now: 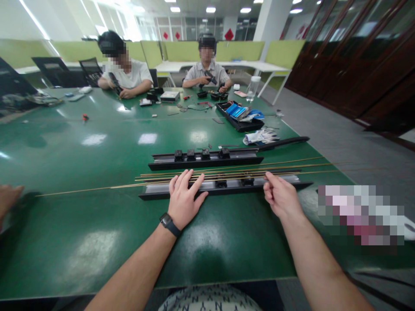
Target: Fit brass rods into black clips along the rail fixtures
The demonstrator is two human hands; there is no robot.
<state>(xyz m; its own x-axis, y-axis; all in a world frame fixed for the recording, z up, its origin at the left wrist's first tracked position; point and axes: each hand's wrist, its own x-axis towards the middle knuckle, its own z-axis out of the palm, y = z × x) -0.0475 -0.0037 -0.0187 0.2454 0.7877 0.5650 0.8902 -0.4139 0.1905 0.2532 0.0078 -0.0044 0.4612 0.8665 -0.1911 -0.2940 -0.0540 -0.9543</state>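
Observation:
Several thin brass-coloured rods (pixel 152 176) lie lengthwise over a black rail (pixel 155 190) with a pale inner channel. My left hand (pixel 185 196), a dark watch at its wrist, rests on the rods and rail with fingers spread. Small black blocks (pixel 247 179) sit in the rail between my hands. Toward the rail's right end, my right hand (pixel 281 193) has its fingers curled, with thumb and forefinger pinched at a rod. One long rod (pixel 81 190) reaches out left toward another person's blurred hand (pixel 9 199); whether that hand touches it, I cannot tell.
Beyond lies a second black rail (pixel 207 162) with several black blocks. Gloves (pixel 262 136), a black tray (pixel 244 126) with blue packets and a clear bottle (pixel 253 88) stand farther right. Two people (pixel 136 77) handle dark parts across the green table (pixel 123 246).

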